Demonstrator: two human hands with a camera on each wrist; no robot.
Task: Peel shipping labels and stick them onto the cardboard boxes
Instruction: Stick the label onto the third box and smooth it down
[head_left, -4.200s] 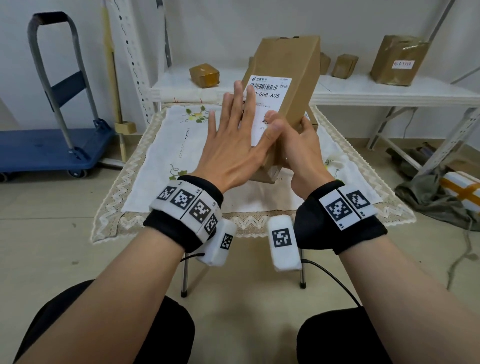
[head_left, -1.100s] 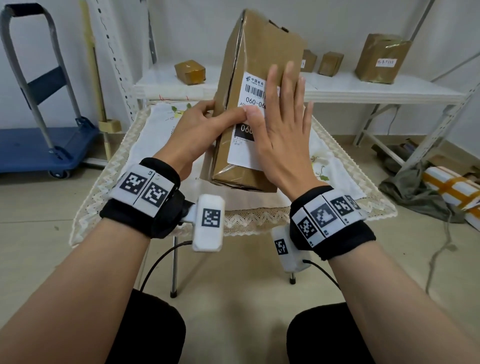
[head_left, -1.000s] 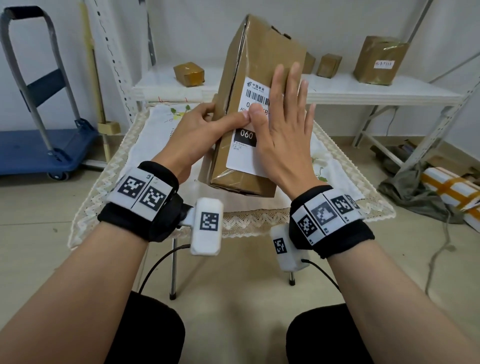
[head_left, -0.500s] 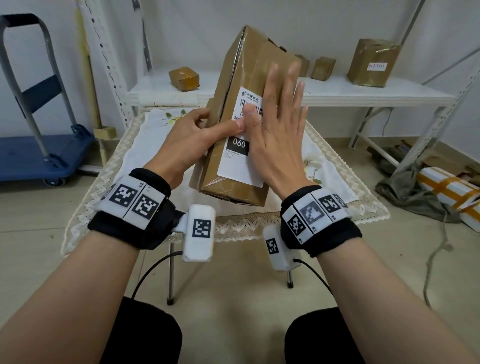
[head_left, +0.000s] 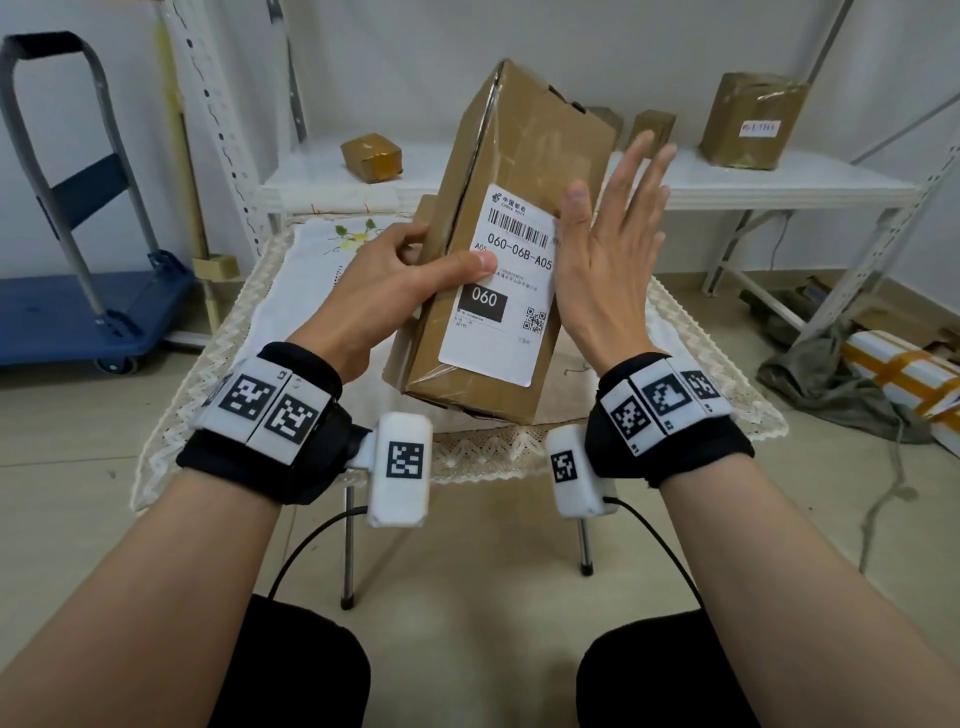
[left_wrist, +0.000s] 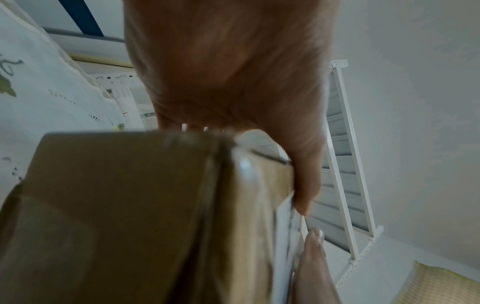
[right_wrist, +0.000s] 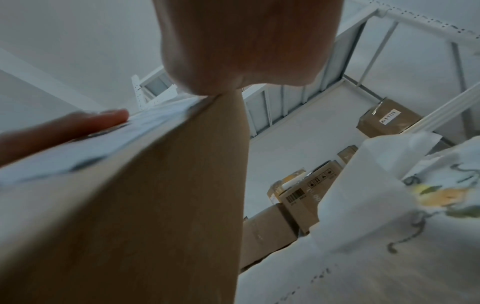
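A tall brown cardboard box leans tilted on the small table, its lower end on the cloth. A white shipping label with barcode and "060" lies flat on its front face. My left hand grips the box's left edge, fingers behind it and thumb pressed on the label. In the left wrist view that thumb sits at the label's edge on the box. My right hand is open with straight fingers, held at the box's right edge. The right wrist view shows the box side and the label.
The table's embroidered cloth has a lace rim. Behind stands a white shelf with a small parcel, a labelled box and smaller boxes. A blue trolley stands left. A white-orange parcel lies on the floor right.
My right hand has slid off the label to the box's right edge, so the whole label shows. The left hand keeps its grip. Earlier the left hand pressed the label while the right held the box.
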